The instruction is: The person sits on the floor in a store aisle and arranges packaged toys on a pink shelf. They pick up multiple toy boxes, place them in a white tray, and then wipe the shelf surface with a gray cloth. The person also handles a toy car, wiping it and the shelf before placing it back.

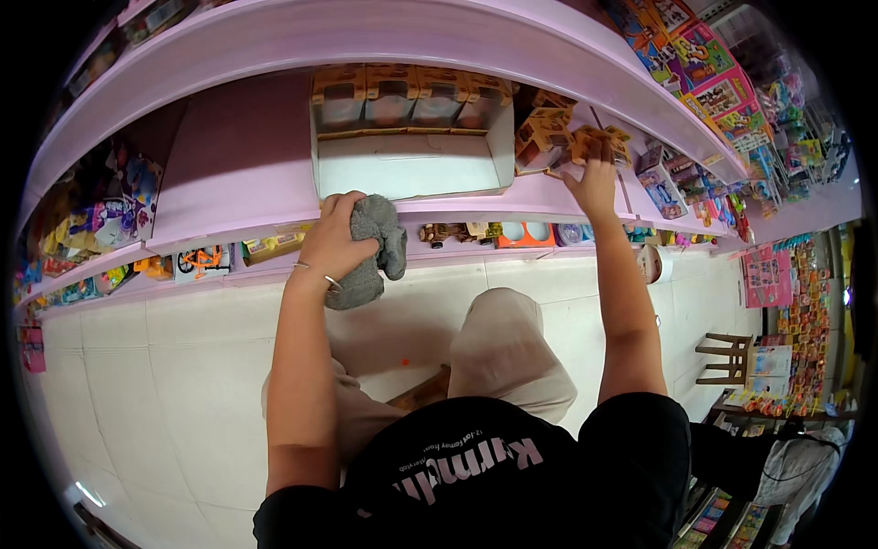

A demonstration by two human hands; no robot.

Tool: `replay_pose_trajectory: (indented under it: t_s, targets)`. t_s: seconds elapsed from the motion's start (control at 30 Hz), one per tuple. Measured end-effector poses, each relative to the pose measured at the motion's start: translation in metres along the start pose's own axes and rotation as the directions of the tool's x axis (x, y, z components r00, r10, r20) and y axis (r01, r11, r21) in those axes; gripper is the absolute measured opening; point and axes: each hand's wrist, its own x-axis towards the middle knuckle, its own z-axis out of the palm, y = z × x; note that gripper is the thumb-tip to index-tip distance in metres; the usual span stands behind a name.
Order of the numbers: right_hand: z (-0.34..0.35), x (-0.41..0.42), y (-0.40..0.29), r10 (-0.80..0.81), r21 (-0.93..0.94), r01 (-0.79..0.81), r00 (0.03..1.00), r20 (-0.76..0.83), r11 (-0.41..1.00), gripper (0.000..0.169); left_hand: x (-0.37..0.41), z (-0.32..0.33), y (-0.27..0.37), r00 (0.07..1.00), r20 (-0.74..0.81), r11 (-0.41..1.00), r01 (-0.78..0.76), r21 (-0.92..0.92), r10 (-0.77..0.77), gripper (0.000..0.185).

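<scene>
My left hand [337, 237] grips a crumpled grey cloth [367, 274] in front of the pink shelf's [240, 158] edge. Directly beyond it, an open shallow carton [411, 166] sits on that shelf. A row of small orange window boxes [391, 99] stands along the carton's back, with its white floor bare in front. Off to the right, my right hand [595, 177] reaches onto the shelf and touches one of several loose orange window boxes [542, 141]. Its fingertips overlap the box, and I cannot tell whether they are closed around it.
An upper shelf board [384, 34] overhangs the carton. Boxed toys [662, 182] stand further right, and bagged toys [113, 219] at the left. Below is a lower shelf with a toy vehicle [453, 235]. A wooden stool [727, 358] and a person [799, 460] are at right.
</scene>
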Motion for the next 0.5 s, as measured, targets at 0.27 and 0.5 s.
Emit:
replay_pose_trajectory:
  t_s: [0.27, 0.5]
  targets:
    - [0.000, -0.026, -0.011, 0.349, 0.089, -0.343, 0.935, -0.069, 0.935, 0.062, 0.000, 0.002, -0.005, 1.000, -0.011, 1.000, -0.011, 0.019, 0.011, 0.061]
    - [-0.035, -0.025, -0.046, 0.557, 0.607, -0.303, 0.780, -0.285, 0.734, 0.058, 0.001, 0.004, -0.011, 1.000, -0.002, 1.000, -0.018, -0.005, 0.018, 0.062]
